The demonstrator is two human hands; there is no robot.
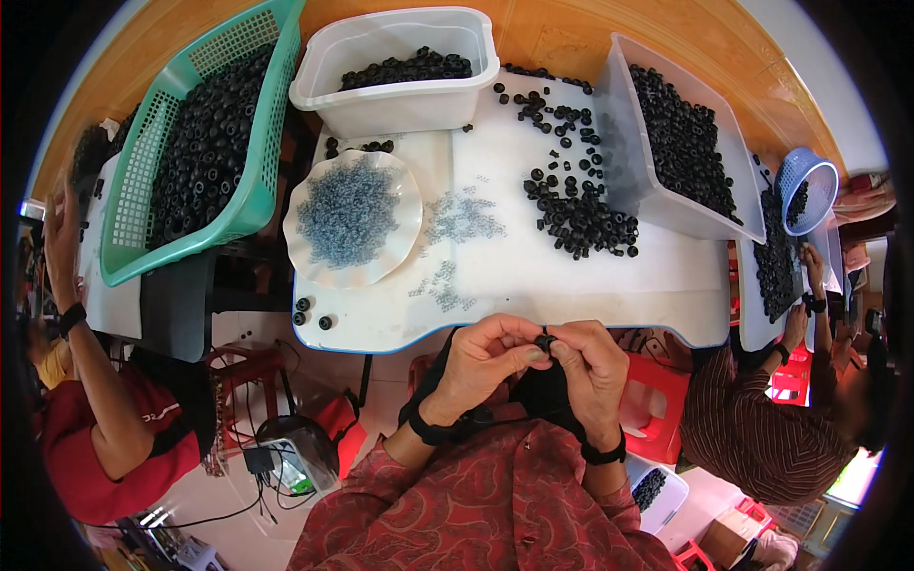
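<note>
Just in front of the table's near edge, my left hand (486, 362) and my right hand (588, 366) meet, fingertips pinched together. Between them is a small black part (544, 343), round and shiny; the fingers cover most of it. Beyond my hands on the white table (533, 285) lies a loose pile of small black round parts (586, 219). To the left, a scalloped white plate (411, 224) holds a heap of tiny clear-grey springs or rings (347, 214), too small to tell which. More of these tiny pieces (462, 219) are scattered beside the plate.
A white tub (400, 112) and a translucent bin (657, 205), both with black parts, stand at the back. A green basket (200, 236) of black parts is at left. People sit at both sides: a red shirt (114, 438) left, a striped shirt (762, 428) right.
</note>
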